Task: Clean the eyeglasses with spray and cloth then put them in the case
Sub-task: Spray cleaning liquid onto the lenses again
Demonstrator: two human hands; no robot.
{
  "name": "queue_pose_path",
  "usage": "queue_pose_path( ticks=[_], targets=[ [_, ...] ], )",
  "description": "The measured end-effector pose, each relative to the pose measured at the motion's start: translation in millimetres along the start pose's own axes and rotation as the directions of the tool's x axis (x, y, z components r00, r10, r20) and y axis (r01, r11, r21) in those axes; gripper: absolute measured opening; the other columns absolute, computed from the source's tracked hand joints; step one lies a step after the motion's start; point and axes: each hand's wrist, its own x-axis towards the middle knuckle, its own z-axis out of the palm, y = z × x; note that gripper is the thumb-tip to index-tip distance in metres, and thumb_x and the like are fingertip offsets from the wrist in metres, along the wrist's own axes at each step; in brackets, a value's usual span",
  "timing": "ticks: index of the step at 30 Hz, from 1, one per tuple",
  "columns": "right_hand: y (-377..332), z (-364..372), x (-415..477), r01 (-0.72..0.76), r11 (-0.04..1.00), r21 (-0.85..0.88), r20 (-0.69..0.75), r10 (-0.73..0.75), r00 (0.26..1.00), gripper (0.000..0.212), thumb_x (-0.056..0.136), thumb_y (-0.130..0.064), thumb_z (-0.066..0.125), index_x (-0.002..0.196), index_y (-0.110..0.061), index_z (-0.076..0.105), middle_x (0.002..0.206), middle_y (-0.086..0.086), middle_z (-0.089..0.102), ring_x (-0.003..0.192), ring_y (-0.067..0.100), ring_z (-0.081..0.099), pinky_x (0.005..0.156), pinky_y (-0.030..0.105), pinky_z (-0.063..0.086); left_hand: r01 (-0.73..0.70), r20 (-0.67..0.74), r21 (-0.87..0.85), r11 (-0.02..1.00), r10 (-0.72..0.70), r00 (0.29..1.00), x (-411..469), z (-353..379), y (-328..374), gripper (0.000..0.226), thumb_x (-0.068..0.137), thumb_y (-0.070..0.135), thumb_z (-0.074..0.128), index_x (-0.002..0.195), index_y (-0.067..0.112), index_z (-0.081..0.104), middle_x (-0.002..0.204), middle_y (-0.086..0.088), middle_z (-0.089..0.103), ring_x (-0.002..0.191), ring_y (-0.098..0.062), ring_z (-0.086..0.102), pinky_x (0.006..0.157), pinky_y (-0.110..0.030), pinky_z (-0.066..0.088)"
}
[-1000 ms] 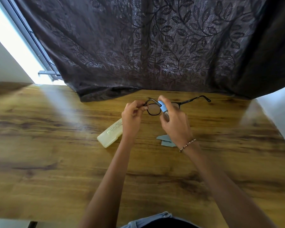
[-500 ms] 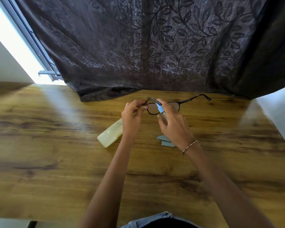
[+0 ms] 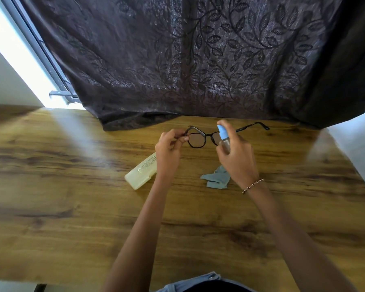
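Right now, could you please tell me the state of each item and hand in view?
eyeglasses: unfolded, held above the table by one end.
spray bottle: upright, blue top beside the lenses.
left hand: pinching the eyeglasses.
right hand: wrapped round the spray bottle.
cloth: crumpled, lying on the table, untouched.
case: closed, lying flat.
curtain: drawn, hem resting on the table.

The tabletop [image 3: 72, 218] lies bare along its near edge and toward both side edges. The case [image 3: 140, 172] and cloth [image 3: 216, 180] occupy the middle; the curtain [image 3: 198, 60] drapes over the far edge.
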Motion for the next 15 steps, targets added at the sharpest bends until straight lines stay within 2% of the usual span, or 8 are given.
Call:
queue_pose_path(
  ticks=[3,7,9,12,15],
  targets=[
    [15.6,-3.8,-2.4,-0.034,0.998,-0.057,0.021,0.035,0.999,0.056,0.087,-0.008,0.058,0.138,-0.024,0.04,0.069,0.003,0.056,0.054,0.014,0.053,0.048,0.029,0.048,0.023,-0.001,-0.008,1.0,-0.023,1.0,-0.3,-1.7,-1.3,0.015,0.088,0.013,0.065,0.102,0.009,0.069,0.103,-0.005,0.067,0.092,0.001,0.058,0.079,-0.014,0.049],
    [28.1,-5.4,-3.3,-0.075,0.994,-0.086,0.12,0.085,0.989,0.061,0.087,-0.007,0.06,0.139,-0.028,0.038,0.069,0.001,0.057,0.056,0.013,0.056,0.049,0.03,0.051,0.025,0.006,-0.007,1.0,-0.025,1.0,-1.0,-1.8,-2.5,0.014,0.088,0.011,0.065,0.102,0.01,0.069,0.102,-0.004,0.067,0.093,-0.002,0.059,0.079,-0.018,0.051],
    [28.5,-6.1,-3.5,-0.098,0.991,-0.087,0.142,0.11,0.984,0.061,0.087,-0.005,0.058,0.139,-0.029,0.038,0.066,0.0,0.055,0.053,0.011,0.053,0.045,0.024,0.045,0.022,0.015,-0.003,1.0,-0.022,1.0,-1.2,-1.9,-3.0,0.014,0.088,0.011,0.064,0.101,0.011,0.069,0.102,-0.003,0.068,0.094,-0.005,0.059,0.079,-0.02,0.051],
    [23.8,-5.6,-5.8,-0.101,0.99,-0.099,0.075,0.108,0.991,0.059,0.086,-0.004,0.056,0.139,-0.026,0.043,0.061,-0.003,0.05,0.049,0.006,0.045,0.043,0.016,0.028,0.015,0.02,0.005,1.0,-0.015,1.0,-1.5,-2.1,-3.9,0.014,0.089,0.009,0.063,0.101,0.012,0.069,0.102,-0.003,0.068,0.094,-0.006,0.059,0.078,-0.019,0.05],
    [21.4,-3.6,-6.7,-0.084,0.99,-0.111,0.003,0.085,0.996,0.055,0.086,-0.004,0.057,0.136,-0.024,0.045,0.06,-0.003,0.046,0.047,0.008,0.044,0.044,0.017,0.029,0.0,0.017,0.013,1.0,0.0,1.0,-1.8,-2.5,-3.5,0.014,0.089,0.007,0.063,0.1,0.014,0.068,0.101,-0.003,0.068,0.093,-0.009,0.059,0.076,-0.02,0.05]
  ],
)
